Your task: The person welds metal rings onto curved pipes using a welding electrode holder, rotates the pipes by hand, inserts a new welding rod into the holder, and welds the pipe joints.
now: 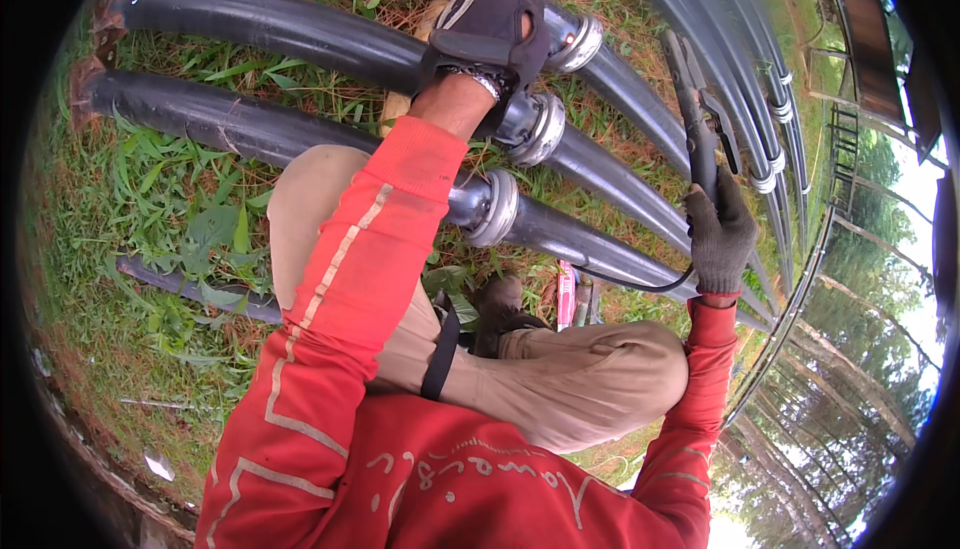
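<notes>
"Black pipes (270, 31) lie side by side over grass (95, 259), trees (865, 359) standing at right. Hands?"

"Left hand (490, 34) lies over the pipes, finger closure unclear; right hand (722, 234) is wrapped around one end of a dark tool (697, 114)."

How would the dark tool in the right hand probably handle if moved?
The dark tool would likely stay stiff, as its long body looks solid. With the right hand at one end, it may feel end-heavy. Its projecting side piece could hinder rolling.

The left hand (490, 37) lies over black pipes (270, 34); the right hand (722, 237) grips a dark tool (700, 144).
</notes>
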Demonstrator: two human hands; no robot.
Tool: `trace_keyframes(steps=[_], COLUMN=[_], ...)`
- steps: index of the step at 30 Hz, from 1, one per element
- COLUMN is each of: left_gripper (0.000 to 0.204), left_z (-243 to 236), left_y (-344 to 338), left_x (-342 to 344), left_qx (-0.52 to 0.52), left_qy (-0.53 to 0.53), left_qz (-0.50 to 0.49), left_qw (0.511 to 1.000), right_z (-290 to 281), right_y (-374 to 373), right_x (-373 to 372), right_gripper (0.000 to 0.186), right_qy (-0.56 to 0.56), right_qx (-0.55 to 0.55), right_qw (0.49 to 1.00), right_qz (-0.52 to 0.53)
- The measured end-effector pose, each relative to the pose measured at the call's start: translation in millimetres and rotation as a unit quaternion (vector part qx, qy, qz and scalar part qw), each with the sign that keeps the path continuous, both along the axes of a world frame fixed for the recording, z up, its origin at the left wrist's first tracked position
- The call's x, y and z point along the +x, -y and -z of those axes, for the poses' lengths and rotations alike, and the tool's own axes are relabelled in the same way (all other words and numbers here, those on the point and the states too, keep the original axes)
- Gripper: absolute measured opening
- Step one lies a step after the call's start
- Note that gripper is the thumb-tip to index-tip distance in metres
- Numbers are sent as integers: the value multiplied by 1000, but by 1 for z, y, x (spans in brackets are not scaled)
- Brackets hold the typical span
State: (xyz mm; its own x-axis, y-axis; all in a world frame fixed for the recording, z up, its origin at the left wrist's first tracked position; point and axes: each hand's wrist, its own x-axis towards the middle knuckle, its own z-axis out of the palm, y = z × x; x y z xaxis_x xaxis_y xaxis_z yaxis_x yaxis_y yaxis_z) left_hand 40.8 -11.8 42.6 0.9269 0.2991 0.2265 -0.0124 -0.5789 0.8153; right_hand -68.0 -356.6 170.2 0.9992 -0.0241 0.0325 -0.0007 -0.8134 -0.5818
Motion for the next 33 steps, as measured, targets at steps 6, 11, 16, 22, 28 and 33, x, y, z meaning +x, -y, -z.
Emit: trace_keyframes(steps=[6, 11, 16, 22, 28, 33], left_gripper=[36, 42, 50, 47, 46, 47], left_z=[-37, -36, -59, -55, -35, -19], left_y=[-23, -19, -11, -6, 5, 1], left_x=[1, -3, -8, 0, 22, 28], left_qx=[13, -29, 27, -1, 28, 27], left_qy=[-104, -158, -187, -202, -204, -209], left_qz=[86, 88, 145, 140, 147, 145], left_qw=[991, 983, 971, 969, 967, 967], right_z=[-40, -44, -49, -57, -77, -54], right_y=[-32, -42, -44, -52, -59, -37], right_x=[-5, -6, -10, -4, -4, 16], right_gripper=[40, 40, 53, 61, 59, 58], right_qy=[-69, -52, -57, -18, -29, -34], right_qx=[26, 29, -10, -82, -110, -101], right_qw=[992, 993, 993, 994, 992, 993], right_qz=[108, 102, 99, 75, 49, 56])
